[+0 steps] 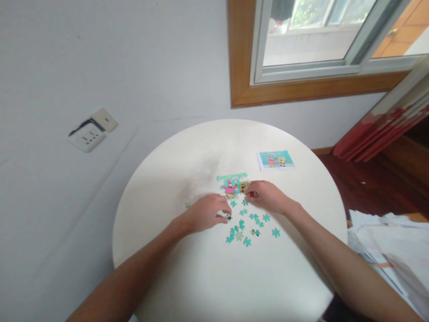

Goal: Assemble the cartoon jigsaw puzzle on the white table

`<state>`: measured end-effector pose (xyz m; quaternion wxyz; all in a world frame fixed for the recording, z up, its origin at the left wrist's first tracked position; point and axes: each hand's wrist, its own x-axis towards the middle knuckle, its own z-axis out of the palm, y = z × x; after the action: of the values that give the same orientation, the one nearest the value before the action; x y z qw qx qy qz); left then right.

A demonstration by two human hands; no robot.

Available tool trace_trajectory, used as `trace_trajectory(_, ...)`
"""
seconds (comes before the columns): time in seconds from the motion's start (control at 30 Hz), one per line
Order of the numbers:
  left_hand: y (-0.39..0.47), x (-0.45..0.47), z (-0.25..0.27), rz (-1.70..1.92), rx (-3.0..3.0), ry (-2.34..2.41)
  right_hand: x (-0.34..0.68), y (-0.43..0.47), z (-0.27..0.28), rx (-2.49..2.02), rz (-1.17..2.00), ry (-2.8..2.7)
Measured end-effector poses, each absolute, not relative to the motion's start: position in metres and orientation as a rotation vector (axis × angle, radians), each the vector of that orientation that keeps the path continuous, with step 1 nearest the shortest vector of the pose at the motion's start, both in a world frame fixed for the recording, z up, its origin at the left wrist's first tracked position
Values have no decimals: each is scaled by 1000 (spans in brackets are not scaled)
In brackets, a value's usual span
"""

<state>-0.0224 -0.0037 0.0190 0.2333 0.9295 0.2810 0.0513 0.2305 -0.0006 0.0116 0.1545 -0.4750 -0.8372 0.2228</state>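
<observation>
A partly joined jigsaw puzzle (230, 185) with a pink starfish figure and a yellow figure lies near the middle of the white round table (161, 179). Thumb and finger of my left hand (208, 212) close on a small dark-patterned puzzle piece (229, 218), just below the joined part. At the puzzle's right edge, my right hand (268, 197) has its fingertips bunched on a yellow puzzle piece (244, 186), which they partly cover. Several loose teal puzzle pieces (241, 224) are scattered between and below my hands.
A printed reference picture (276, 160) lies at the table's back right. One pale green piece (187, 205) sits left of my left hand. Papers (389, 250) are piled beyond the table's right edge. A wall with sockets (87, 136) and a window (308, 40) stand behind.
</observation>
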Motion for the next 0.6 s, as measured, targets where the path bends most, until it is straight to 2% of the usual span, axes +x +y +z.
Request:
trace_trajectory(0.47, -9, -22, 19, 152, 2552, 771, 233, -7, 16, -1056, 893, -2537)
trace_trajectory(0.6, -10, -23, 20, 172, 2538, 770, 238, -5, 21, -1095, 829, -2518)
